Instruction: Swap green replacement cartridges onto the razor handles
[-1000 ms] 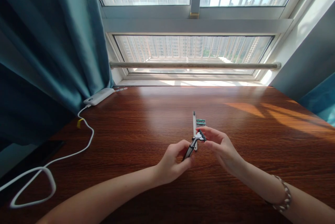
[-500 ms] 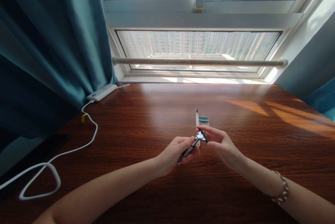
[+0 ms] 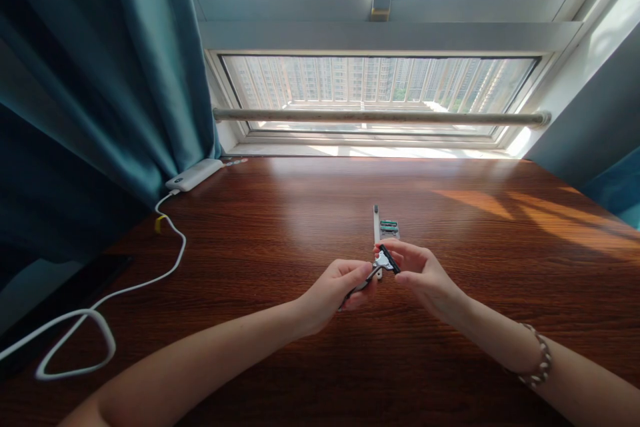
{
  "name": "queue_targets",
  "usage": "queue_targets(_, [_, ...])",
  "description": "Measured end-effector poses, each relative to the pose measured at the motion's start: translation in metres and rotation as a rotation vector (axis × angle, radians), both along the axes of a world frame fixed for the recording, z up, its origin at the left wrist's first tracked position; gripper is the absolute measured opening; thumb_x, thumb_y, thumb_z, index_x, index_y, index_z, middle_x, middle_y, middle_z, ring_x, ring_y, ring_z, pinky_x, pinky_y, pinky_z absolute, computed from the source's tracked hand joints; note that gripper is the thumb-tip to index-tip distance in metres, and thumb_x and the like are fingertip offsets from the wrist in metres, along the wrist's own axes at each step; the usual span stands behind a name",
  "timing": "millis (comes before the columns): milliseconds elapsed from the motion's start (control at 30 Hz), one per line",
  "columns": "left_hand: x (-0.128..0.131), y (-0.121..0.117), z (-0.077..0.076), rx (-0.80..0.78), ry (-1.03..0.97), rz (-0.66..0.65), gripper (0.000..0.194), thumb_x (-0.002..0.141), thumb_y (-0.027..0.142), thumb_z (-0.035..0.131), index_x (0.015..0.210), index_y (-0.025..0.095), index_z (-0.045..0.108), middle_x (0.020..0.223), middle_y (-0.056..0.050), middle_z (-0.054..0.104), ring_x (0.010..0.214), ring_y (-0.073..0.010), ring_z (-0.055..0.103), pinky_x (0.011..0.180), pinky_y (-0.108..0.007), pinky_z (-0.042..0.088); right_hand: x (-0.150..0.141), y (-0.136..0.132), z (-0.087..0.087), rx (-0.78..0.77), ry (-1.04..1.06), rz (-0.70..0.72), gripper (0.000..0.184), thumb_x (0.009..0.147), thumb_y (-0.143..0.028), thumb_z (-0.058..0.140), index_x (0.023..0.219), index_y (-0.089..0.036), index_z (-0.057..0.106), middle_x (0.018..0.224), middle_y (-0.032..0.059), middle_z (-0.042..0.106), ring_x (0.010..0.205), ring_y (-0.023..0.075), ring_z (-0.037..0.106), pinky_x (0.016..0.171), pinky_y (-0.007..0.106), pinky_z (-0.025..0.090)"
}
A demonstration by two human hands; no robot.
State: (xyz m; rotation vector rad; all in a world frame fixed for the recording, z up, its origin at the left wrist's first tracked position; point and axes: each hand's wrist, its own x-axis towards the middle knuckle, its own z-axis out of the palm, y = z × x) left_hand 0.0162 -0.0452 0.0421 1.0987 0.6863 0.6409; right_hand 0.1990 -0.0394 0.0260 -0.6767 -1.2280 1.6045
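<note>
A razor (image 3: pixel 384 262) with a silver neck and a black head is held above the table between my hands. My left hand (image 3: pixel 345 284) is closed around its handle, which slants down to the left and is partly covered by the fingers. With thumb and fingertips, my right hand (image 3: pixel 420 274) pinches the black razor head at its two ends. Just behind the hands lies a slim pale stick (image 3: pixel 377 224) with a dark far end; its near part is partly hidden. Beside it sits a small clear tray (image 3: pixel 389 229) with green-edged razor cartridges, partly covered by my right fingers.
The brown wooden table (image 3: pixel 280 227) reaches to a window with a horizontal rail (image 3: pixel 380 117). At the left, a white power bank (image 3: pixel 195 175) lies by the blue curtain (image 3: pixel 165 80), with a white cable (image 3: pixel 175 260) trailing toward me. A dark flat object (image 3: pixel 65 307) lies further left.
The razor's handle has turned slightly in my left hand, so less of it shows. Both hands keep nearly the same place and hold.
</note>
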Motion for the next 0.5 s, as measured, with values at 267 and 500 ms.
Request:
queue_targets(267, [-0.0003, 0.0006, 0.0001, 0.004, 0.015, 0.000, 0.041, 0.079, 0.050, 0.047, 0.062, 0.012, 0.048, 0.046, 0.005, 0.031, 0.041, -0.0045, 0.022, 0.042, -0.021, 0.014, -0.0018, 0.0004, -0.0002, -0.010, 0.001, 0.017, 0.043, 0.060, -0.027, 0.075, 0.102, -0.027, 0.063, 0.104, 0.0037, 0.063, 0.092, 0.0186, 0.056, 0.082, 0.032, 0.041])
queue_targets(500, [-0.0009, -0.0001, 0.0008, 0.034, 0.045, 0.011, 0.042, 0.078, 0.051, 0.047, 0.062, 0.012, 0.048, 0.045, 0.005, 0.031, 0.041, -0.0046, 0.021, 0.042, -0.022, 0.013, -0.0022, 0.0004, -0.0001, -0.020, 0.005, 0.029, 0.045, 0.060, -0.026, 0.075, 0.103, -0.027, 0.063, 0.100, 0.0032, 0.064, 0.090, 0.0187, 0.056, 0.081, 0.032, 0.041])
